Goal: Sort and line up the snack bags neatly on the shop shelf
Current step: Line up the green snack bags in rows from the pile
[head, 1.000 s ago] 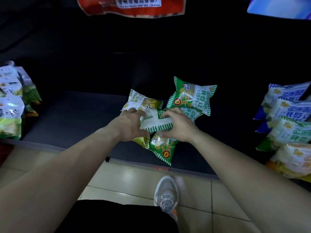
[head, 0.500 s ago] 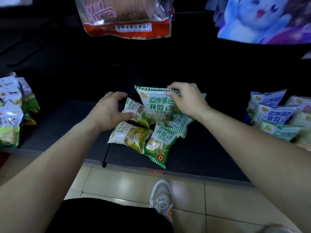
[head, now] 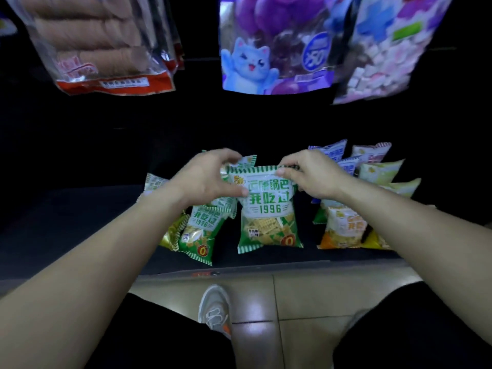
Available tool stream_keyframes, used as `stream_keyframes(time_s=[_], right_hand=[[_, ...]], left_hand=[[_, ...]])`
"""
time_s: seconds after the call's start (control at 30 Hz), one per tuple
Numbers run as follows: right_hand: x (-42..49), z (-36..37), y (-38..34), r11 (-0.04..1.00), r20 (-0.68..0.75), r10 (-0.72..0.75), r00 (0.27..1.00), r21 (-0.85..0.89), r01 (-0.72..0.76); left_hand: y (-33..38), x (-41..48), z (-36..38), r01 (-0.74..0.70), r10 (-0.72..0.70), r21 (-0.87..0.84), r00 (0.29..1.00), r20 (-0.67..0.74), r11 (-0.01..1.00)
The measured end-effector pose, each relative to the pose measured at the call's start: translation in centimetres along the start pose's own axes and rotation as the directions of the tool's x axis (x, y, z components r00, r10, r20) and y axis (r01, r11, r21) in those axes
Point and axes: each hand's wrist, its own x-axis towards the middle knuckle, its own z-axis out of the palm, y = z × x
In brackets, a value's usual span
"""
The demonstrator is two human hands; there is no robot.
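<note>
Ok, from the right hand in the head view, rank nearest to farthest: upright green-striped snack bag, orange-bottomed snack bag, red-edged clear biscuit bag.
1. Green-striped snack bag: pinched by the right hand.
2. Orange-bottomed snack bag: lower right, on the shelf.
3. Red-edged clear biscuit bag: hanging upper left.

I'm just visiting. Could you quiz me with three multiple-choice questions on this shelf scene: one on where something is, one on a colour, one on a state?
1. Where is the cat bag?
A) on the floor
B) hanging above the shelf
C) under a shoe

2. What colour is most of the snack bag gripped by the left hand and right hand?
A) green
B) black
C) pink

3. How is that bag placed?
A) lying face down
B) torn open
C) upright, label towards us

Answers:
1 B, it hangs over the dark shelf.
2 A, its stripes and base are green.
3 C, its "1996" print reads the right way up.
</note>
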Motion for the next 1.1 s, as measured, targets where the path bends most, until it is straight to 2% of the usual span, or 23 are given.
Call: stream_keyframes(time_s=[0.07,0.17,0.3,0.47,0.6,0.8,1.03,1.1], right_hand=[[-1.1,-0.2,1.0,1.0,-0.015,-0.002,1.0,0.02,0.003],[-2.4,-0.3,3.0,1.0,-0.002,0.011,1.0,0.023,-0.011],[-4.3,-0.4,7.3,0.981,-0.038,0.16,0.986,0.114,-0.155],[-5.3,-0.7,13.5,0.93,0.035,0.356,0.934,0.084,-0.357],[-4.7,-0.5,16.6,0.9,0.037,0.427,0.904,0.076,-0.428],[-3.3,0.7,19.1,0.886,-0.003,0.461,0.887,0.062,-0.46],[-2.6,2.1,19.8,0.882,0.039,0.465,0.884,-0.103,-0.459],[-2.4,2.6,19.9,0.877,0.063,0.47,0.881,-0.149,-0.457]], left_hand=[[2.4,0.8,1.2,-0.01,0.003,0.069,0.994,0.106,0.998],[4.6,2.3,3.0,-0.005,-0.018,0.147,0.988,0.155,0.989],[5.5,5.0,5.8,0.011,-0.036,0.219,0.993,0.112,0.976],[4.7,9.9,9.3,0.073,-0.084,0.388,0.996,0.011,0.919],[3.1,15.0,12.2,0.156,-0.136,0.316,0.987,-0.085,0.936],[1.2,21.7,16.5,0.195,-0.179,0.216,0.98,-0.091,0.957],[0.2,26.4,19.0,0.199,-0.192,0.147,0.979,-0.064,0.969],[0.0,27.0,19.2,0.187,-0.173,0.212,0.981,-0.083,0.959]])
